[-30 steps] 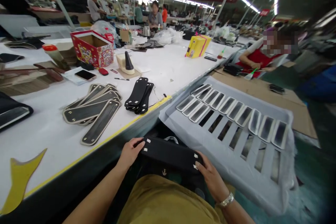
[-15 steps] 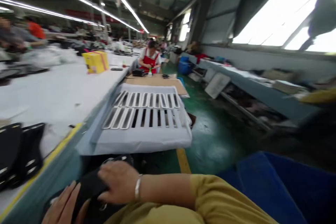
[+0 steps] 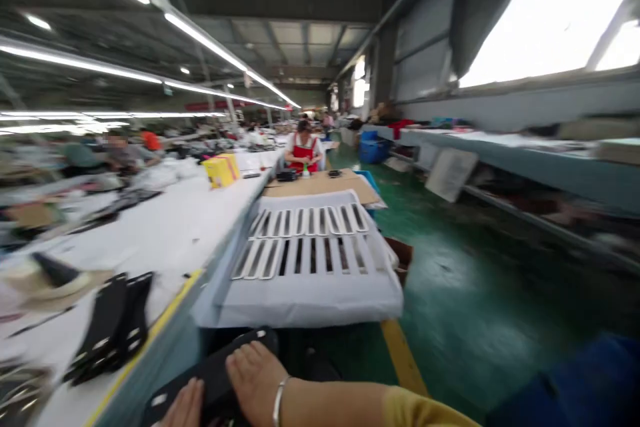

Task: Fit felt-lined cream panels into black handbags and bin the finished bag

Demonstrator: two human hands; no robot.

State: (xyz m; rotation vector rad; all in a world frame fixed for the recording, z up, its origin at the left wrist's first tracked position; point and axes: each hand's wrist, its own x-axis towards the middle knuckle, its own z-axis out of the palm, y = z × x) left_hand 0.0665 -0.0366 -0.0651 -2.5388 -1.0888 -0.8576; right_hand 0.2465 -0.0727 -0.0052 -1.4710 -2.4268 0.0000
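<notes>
Down at the bottom edge, close against the person's lap, a flat black leather panel (image 3: 213, 370) with small white marks at its ends lies slanted beside the bench edge. The right hand (image 3: 255, 380), a silver bracelet (image 3: 278, 400) at its wrist, rests palm-down on the panel's middle with the fingers bent, though I cannot tell whether they clasp it. The left hand (image 3: 184, 408) is half cut off, its fingers flat and straight on the panel's near end. Just beyond stands a grey slotted tray (image 3: 300, 307) with two rows of pieces. To the left, black straps (image 3: 115, 327) are stacked on the white table (image 3: 165, 233); farther off are a yellow box (image 3: 221, 170) and a seated worker in a red apron (image 3: 303, 150)
</notes>
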